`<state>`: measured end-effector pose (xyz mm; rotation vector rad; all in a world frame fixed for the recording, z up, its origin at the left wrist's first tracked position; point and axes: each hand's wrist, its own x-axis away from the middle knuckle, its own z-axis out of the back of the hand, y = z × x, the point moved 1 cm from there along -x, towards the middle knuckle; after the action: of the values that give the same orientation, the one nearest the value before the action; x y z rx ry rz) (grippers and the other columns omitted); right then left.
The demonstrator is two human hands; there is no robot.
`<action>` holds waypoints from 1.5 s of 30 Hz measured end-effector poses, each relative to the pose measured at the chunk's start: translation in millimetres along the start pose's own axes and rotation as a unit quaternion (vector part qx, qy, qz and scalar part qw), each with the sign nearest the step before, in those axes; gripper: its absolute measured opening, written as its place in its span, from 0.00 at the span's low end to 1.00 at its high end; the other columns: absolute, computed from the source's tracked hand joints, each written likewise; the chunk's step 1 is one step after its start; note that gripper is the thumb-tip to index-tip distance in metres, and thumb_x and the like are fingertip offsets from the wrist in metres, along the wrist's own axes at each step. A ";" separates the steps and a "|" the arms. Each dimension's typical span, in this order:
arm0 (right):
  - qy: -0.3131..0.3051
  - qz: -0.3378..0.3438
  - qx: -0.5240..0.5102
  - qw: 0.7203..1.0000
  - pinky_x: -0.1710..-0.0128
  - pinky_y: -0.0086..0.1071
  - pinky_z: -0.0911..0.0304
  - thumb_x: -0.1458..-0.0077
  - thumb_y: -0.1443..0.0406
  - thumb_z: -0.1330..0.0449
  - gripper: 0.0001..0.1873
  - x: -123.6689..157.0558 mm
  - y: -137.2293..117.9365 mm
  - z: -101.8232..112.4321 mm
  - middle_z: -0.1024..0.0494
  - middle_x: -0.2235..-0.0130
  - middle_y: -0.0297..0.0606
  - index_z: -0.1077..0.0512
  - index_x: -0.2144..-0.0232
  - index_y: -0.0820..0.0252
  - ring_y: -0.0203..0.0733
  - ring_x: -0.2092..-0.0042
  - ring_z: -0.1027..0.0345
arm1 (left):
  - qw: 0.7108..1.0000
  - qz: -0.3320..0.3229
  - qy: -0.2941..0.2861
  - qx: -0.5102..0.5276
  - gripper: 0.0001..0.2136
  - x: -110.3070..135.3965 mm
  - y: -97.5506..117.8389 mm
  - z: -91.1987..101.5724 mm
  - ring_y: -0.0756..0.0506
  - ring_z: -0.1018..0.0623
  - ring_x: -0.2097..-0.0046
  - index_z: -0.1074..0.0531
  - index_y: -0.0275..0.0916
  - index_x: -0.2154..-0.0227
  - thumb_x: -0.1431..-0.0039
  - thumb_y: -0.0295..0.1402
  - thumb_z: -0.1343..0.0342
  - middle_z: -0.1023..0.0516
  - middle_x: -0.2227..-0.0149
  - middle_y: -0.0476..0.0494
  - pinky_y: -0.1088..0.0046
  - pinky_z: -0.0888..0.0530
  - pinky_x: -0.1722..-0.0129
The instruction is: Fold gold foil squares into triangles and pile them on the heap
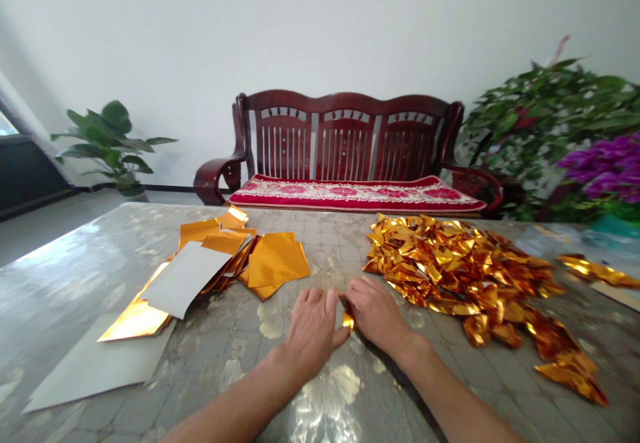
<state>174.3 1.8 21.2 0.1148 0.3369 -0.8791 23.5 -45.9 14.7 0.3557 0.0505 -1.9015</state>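
Note:
Both of my hands rest side by side on the table, knuckles up. My left hand and my right hand are closed together on a small piece of gold foil paper, most of which is hidden beneath the fingers. To the right lies a big heap of folded gold foil pieces. To the left sits a loose stack of flat gold foil sheets, some turned white side up.
The table has a glossy patterned top. A white sheet lies at the front left. More gold pieces sit at the far right. Behind the table stand a dark wooden bench with a red cushion, a potted plant and purple flowers.

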 end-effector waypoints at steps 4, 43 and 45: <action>-0.001 0.005 -0.009 1.000 0.63 0.33 0.47 0.40 0.71 0.44 0.11 -0.5 0.8 1.1 0.27 0.68 0.36 0.27 0.73 0.59 0.40 0.63 0.38 | 1.000 0.001 0.001 0.001 0.19 -0.7 0.2 1.0 0.39 0.27 0.55 0.34 0.40 0.54 0.44 0.41 0.40 0.24 0.59 0.42 0.60 0.33 0.53; -0.127 0.030 -0.141 0.981 0.69 0.29 0.50 0.39 0.71 0.48 0.16 -7.0 20.0 11.9 0.29 0.70 0.35 0.21 0.71 0.57 0.35 0.67 0.35 | 0.989 -0.140 -0.014 -0.035 0.05 6.7 15.7 -1.1 0.41 0.28 0.57 0.30 0.39 0.61 0.34 0.32 0.49 0.25 0.61 0.44 0.62 0.32 0.60; -0.128 0.022 -0.136 0.982 0.69 0.28 0.49 0.39 0.71 0.48 0.17 -6.6 20.6 11.9 0.29 0.70 0.35 0.20 0.69 0.55 0.36 0.67 0.34 | 0.989 -0.143 -0.016 -0.047 0.04 6.3 12.4 2.0 0.41 0.28 0.58 0.30 0.39 0.61 0.35 0.30 0.49 0.25 0.62 0.44 0.63 0.32 0.60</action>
<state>189.2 16.9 33.8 -0.2415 0.2104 -0.7858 32.6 -56.5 16.6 0.2645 0.1774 -2.1789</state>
